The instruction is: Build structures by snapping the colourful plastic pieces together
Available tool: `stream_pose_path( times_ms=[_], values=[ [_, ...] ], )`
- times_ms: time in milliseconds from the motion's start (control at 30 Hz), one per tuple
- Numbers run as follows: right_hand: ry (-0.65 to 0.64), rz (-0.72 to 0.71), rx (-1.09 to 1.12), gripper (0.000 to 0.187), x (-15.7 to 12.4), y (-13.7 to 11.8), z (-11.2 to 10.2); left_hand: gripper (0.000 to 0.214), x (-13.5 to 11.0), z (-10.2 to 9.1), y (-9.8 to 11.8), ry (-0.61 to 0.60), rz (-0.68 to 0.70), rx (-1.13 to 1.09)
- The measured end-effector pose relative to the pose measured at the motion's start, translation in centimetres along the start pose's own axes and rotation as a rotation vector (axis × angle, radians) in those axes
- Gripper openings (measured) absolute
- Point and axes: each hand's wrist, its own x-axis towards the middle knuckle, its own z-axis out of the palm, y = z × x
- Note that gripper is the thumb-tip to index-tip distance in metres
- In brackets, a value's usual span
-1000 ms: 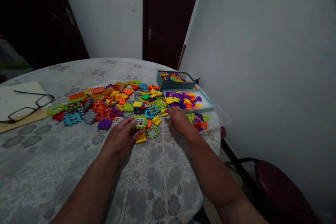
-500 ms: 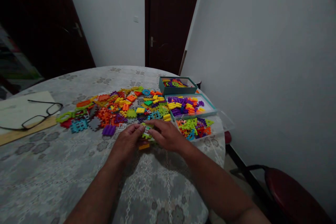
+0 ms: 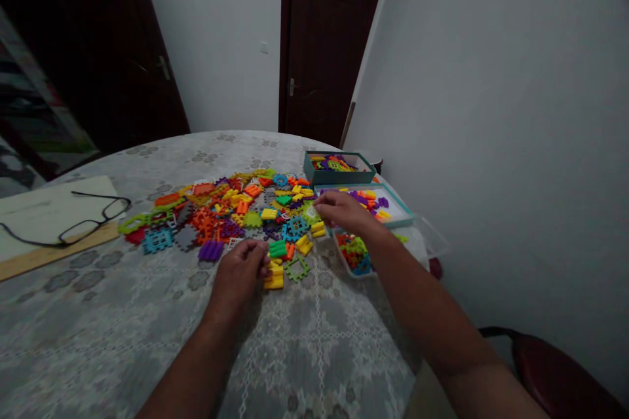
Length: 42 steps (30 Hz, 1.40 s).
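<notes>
My right hand (image 3: 340, 211) reaches over the near edge of the loose heap, beside the shallow tray. Its fingertips pinch a lime-green building piece (image 3: 310, 212) with a white part in it. My left hand (image 3: 242, 268) hangs low over the cloth with its fingers curled together; whether anything sits between them is hidden. Right beside its fingertips lie yellow ridged blocks (image 3: 274, 277), a green block (image 3: 278, 249) and an orange block (image 3: 290, 251). Slightly to the right rests a square green notched frame (image 3: 297, 268).
A heap of coloured notched plates (image 3: 211, 216) spreads across the tablecloth (image 3: 162, 334). At right stand a teal-edged tray (image 3: 400, 209), a dark green box (image 3: 339, 177) and a clear bin (image 3: 346, 265) of pieces. Glasses (image 3: 81, 229) lie on a paper-covered board at left.
My hands have parted. My right hand has carried the lime-green piece up and right from my left hand. The green frame and blocks beneath them now show. The view has tilted slightly.
</notes>
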Motion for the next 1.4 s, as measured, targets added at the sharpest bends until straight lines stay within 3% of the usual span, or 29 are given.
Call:
stream_pose_path(
  times_ms=[167, 300, 433, 567, 633, 700, 833, 1033, 1167, 1267, 1400],
  values=[
    [0.388, 0.054, 0.036, 0.041, 6.5, -0.3, -3.7, 0.030, 0.3, -0.6, -0.1, 0.139, 0.042, 0.017],
    [0.436, 0.117, -0.046, 0.053, 8.0, -0.4, -3.7, 0.033, 0.8, -0.8, -0.6, 0.176, 0.035, 0.022],
    [0.273, 0.035, -0.150, 0.036, 4.4, -0.2, 0.7, 0.033, 1.2, -0.9, -1.0, 0.189, 0.033, 0.016],
    [0.044, -0.308, -0.486, 0.061, -2.5, 0.9, 7.8, 0.032, 1.1, -0.8, -0.9, 0.205, 0.043, 0.025],
    [0.034, -0.334, -0.599, 0.082, -5.7, 1.8, 11.1, 0.032, 0.9, -0.8, -0.9, 0.215, 0.055, 0.026],
    [0.024, -0.358, -0.673, 0.090, -8.1, 3.0, 13.5, 0.031, 0.8, -0.8, -1.0, 0.217, 0.070, 0.024],
    [0.062, -0.410, -0.744, 0.078, -9.0, 5.1, 15.8, 0.032, 1.0, -1.0, -1.0, 0.234, 0.094, 0.062],
    [0.136, -0.453, -0.695, 0.051, -5.7, 6.4, 16.3, 0.024, 1.2, -1.4, -1.2, 0.281, 0.192, 0.192],
    [0.165, -0.482, -0.468, 0.041, -3.4, 5.7, 16.2, 0.032, 1.3, -1.2, -1.8, 0.248, 0.266, 0.326],
    [0.176, -0.483, -0.343, 0.037, -1.2, 4.1, 15.1, 0.043, 1.0, -0.7, -2.3, 0.221, 0.361, 0.463],
    [0.269, -0.351, -0.541, 0.039, 3.0, 1.5, 12.1, 0.060, 0.2, 0.5, -3.1, 0.161, 0.516, 0.661]
  ],
)
